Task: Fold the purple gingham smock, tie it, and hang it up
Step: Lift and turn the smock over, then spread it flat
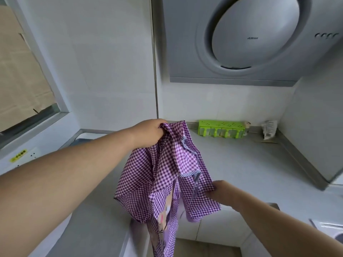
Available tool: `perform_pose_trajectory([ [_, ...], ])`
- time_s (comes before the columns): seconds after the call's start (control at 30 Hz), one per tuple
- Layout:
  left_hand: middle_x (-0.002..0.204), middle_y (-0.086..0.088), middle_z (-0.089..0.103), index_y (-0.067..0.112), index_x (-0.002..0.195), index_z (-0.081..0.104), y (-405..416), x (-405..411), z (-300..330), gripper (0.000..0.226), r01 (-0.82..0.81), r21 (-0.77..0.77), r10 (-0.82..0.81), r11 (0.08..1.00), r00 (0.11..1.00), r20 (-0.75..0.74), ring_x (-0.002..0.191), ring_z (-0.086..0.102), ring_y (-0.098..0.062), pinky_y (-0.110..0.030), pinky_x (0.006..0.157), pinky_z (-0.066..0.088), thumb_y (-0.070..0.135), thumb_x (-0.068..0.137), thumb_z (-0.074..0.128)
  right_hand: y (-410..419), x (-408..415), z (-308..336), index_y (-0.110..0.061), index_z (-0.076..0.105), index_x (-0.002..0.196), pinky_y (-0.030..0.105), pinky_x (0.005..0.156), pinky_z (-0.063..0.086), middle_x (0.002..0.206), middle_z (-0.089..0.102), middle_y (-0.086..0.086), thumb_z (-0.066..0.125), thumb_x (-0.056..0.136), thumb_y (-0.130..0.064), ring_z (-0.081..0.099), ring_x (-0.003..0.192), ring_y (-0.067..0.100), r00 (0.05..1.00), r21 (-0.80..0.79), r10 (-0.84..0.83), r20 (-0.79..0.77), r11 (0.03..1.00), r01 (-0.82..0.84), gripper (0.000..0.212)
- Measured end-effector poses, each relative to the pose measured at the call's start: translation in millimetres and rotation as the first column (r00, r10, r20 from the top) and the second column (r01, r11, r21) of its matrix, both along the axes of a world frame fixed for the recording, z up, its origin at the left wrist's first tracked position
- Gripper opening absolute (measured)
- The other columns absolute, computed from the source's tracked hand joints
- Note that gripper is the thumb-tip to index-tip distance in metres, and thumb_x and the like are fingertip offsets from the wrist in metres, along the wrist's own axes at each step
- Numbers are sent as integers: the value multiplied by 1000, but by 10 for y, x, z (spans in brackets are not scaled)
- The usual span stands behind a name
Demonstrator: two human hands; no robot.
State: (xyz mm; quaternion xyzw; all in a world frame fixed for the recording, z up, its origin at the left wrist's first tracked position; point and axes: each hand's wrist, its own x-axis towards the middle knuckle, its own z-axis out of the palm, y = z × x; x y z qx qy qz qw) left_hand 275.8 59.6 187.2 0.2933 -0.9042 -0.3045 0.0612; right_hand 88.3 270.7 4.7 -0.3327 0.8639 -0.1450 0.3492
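The purple gingham smock [157, 182] hangs bunched in the air in front of me, above the corner of the grey counter. My left hand [148, 132] is closed around its top, holding it up. Lower and to the right, my right hand [220, 191] pinches an edge of the cloth from beneath. The smock has blue striped trim and a printed patch near its lower middle. Its bottom end trails out of the frame.
A grey L-shaped counter [241, 164] runs along white tiled walls. A green rack [220, 129] and a small packet [269, 129] stand at the back. A grey range hood [241, 39] hangs overhead. A window [22, 76] and a wall socket [27, 154] are on the left.
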Motion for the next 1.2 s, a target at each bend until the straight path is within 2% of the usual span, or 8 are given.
perform_pose_trajectory([
  [0.17,117,7,70,32,122,66,-140,-78,-124,30,-1,13,0,1000,999,50,106,64,-11,-23,81,47,28,110,39,36,-207,-185,-13,62,130,24,50,53,105,71,10,45,105,-31,69,68,26,930,-79,-350,116,930,360,35],
  [0.27,125,7,66,31,135,61,-191,-168,-206,35,-18,14,17,1000,998,65,109,61,-12,-19,77,43,28,110,38,77,-482,-195,-12,62,119,48,71,65,107,72,16,46,104,-41,75,84,37,842,-194,-508,183,821,537,37],
  [0.53,144,0,60,30,151,51,-304,-616,-540,42,13,0,-13,1000,989,145,115,58,-18,-25,82,44,30,112,36,548,-1327,328,-16,58,77,36,62,49,76,65,7,50,96,-60,61,71,30,754,-364,-478,-451,870,333,49],
  [0.77,117,8,64,33,124,61,-332,-1617,-818,29,126,15,-127,992,975,182,103,62,-15,-21,77,46,27,111,35,829,-2260,531,-24,66,100,38,72,55,91,72,3,29,93,-78,68,85,29,673,-44,-162,-722,981,190,65],
  [0.9,123,-1,72,32,117,67,-419,-2243,-1044,30,168,28,-169,985,953,252,105,68,-20,-37,99,55,29,108,38,793,-2800,739,-26,69,108,39,84,56,102,71,-2,17,89,-86,69,95,23,709,283,30,-705,928,242,82],
  [1.0,126,2,71,28,127,69,-431,-2861,-1328,37,206,65,-216,976,924,316,110,66,-20,-34,100,51,32,109,38,663,-3330,780,-29,67,121,33,82,54,110,70,-7,29,93,-80,68,103,19,660,427,164,-733,867,258,70],
  [1.13,117,4,73,29,118,70,-468,-3521,-1731,34,187,144,-228,972,902,366,100,67,-14,-34,93,52,33,110,37,318,-3754,539,-26,62,128,32,87,46,127,63,0,46,100,-34,63,111,22,452,358,245,-858,916,181,33],
  [1.2,109,2,74,25,109,70,-541,-3839,-2004,32,143,175,-202,974,897,393,97,67,-15,-34,89,53,30,110,38,62,-3864,167,-23,56,126,37,79,52,121,59,5,47,99,-30,64,104,28,555,186,165,-815,982,-18,29],
])
